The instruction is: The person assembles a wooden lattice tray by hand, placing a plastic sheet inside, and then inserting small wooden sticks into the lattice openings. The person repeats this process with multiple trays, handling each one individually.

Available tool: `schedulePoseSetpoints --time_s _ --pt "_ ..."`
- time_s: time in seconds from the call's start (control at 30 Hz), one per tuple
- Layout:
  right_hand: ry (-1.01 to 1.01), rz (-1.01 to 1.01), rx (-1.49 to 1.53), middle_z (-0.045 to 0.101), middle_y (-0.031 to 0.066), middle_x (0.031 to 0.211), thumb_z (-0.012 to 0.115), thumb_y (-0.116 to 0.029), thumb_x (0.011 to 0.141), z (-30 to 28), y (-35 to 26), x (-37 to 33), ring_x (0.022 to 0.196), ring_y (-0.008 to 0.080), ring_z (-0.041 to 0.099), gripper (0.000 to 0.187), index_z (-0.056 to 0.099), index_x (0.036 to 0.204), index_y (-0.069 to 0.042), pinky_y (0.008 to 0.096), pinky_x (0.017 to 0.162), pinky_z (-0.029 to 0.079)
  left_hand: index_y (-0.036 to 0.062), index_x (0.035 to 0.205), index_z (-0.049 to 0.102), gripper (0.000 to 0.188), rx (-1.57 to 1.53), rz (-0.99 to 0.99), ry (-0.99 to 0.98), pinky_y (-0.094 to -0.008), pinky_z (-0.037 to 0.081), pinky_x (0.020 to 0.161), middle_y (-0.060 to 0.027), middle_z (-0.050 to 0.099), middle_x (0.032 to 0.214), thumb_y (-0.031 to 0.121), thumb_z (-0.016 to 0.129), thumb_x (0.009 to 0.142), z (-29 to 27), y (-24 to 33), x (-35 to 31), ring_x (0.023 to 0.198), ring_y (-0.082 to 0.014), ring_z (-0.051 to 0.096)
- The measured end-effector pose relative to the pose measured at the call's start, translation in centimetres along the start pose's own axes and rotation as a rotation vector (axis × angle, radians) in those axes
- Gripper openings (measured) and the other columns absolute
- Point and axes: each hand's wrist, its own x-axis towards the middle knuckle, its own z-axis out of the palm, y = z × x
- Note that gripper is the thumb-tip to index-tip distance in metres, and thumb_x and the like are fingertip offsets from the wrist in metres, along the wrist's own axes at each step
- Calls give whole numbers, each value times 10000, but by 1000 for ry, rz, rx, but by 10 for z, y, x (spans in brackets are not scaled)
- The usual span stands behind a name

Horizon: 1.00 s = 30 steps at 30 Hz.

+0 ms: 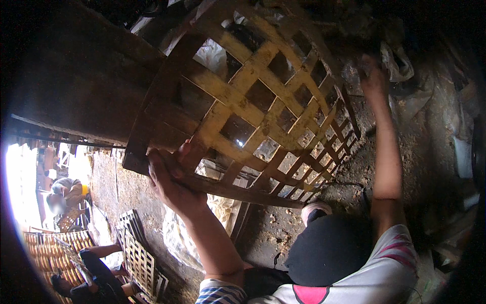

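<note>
A wooden lattice panel (255, 119) of crossed, glued-looking slats in a dark frame stands tilted before me, with square gaps between the slats. My left hand (174, 177) is closed round the panel's frame at its lower left corner, the thumb and fingers on either side of the rail. My right hand (373, 78) is raised beyond the panel's right side, apart from it. It is nearest to a crumpled clear plastic sheet (397, 63). Shadow and blur hide its fingers, so I cannot tell what, if anything, they hold.
A dark wooden board (86, 81) spans the upper left. Wood shavings lie over the floor (273, 230), with plastic bags (179, 238) below the panel. At lower left, a person (96, 273) is beside stacked lattice panels (136, 258); another person (66, 195) is farther back.
</note>
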Motion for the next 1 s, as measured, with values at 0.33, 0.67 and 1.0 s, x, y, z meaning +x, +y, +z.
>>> schedulePoseSetpoints --time_s 0.33,0.67,1.0 --pt "73 -204 640 605 140 1178 582 -312 919 -35 -121 17 1102 268 583 389 543 1259 -127 339 902 448 73 755 439 269 64 56 -21 -414 571 832 21 269 625 176 385 997 5 1 -4 513 -77 390" --pt "-130 -111 819 513 186 1286 570 -229 907 -17 -116 14 1219 345 450 434 485 1323 -142 422 1056 301 58 814 456 254 30 56 -94 -445 549 864 10 310 611 218 387 999 -3 4 -4 664 -169 620" --pt "-78 -383 758 430 117 1409 505 -102 926 30 -71 -10 1283 282 413 551 324 1442 -168 400 1032 337 40 827 476 255 -40 10 -164 -468 532 860 1 356 625 211 394 998 -6 -1 2 824 -251 672"
